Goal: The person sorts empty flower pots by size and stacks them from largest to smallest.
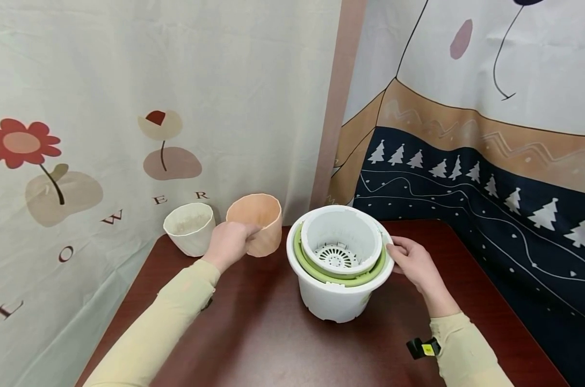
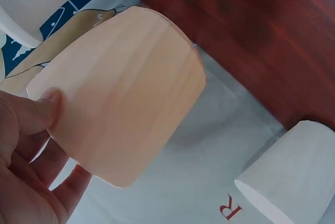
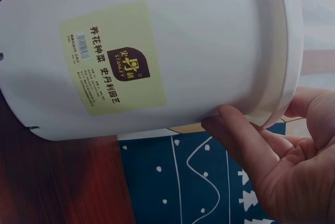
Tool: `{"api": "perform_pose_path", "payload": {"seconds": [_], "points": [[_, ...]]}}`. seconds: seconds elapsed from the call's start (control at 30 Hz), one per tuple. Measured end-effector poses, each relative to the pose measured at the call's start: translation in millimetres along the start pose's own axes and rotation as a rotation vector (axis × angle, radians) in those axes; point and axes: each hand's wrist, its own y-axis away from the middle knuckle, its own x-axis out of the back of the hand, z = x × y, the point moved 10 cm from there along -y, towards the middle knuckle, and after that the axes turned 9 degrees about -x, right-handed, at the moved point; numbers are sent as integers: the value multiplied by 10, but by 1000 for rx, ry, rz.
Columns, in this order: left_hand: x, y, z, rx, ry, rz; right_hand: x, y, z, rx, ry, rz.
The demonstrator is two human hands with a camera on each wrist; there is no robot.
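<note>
Two hands [image 1: 229, 243] [image 1: 418, 264] in play, one peach pot [image 1: 268, 239], one small white pot [image 1: 197, 239], at least three nested pots [image 1: 337, 293], and there's one table [image 1: 273, 336]

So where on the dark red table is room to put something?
Bare: the table in front of the big white plastic pot, between the cream sleeves, and right of the right hand. Crowded: back left, with the white faceted pot, peach faceted pot and left hand.

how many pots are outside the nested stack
2: a white, round, faceted pot at the back left, and a peach, round, faceted pot gripped at its rim by the left hand.
</note>
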Motion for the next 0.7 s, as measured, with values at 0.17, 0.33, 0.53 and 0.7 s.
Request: {"api": "perform_pose_path", "payload": {"seconds": [0.17,0.33,0.53,0.7], "points": [[115,-2,34,-34,0,61,0,-3,5,-1,-1,-1],[257,-13,65,-84,-14,144,3,6,3,-7,1,0],[437,-44,85,-119,-16,218,1,7,8,-10,-9,-3],[566,-82,121,-124,-6,239,7,0,13,-7,-7,-2]]}}
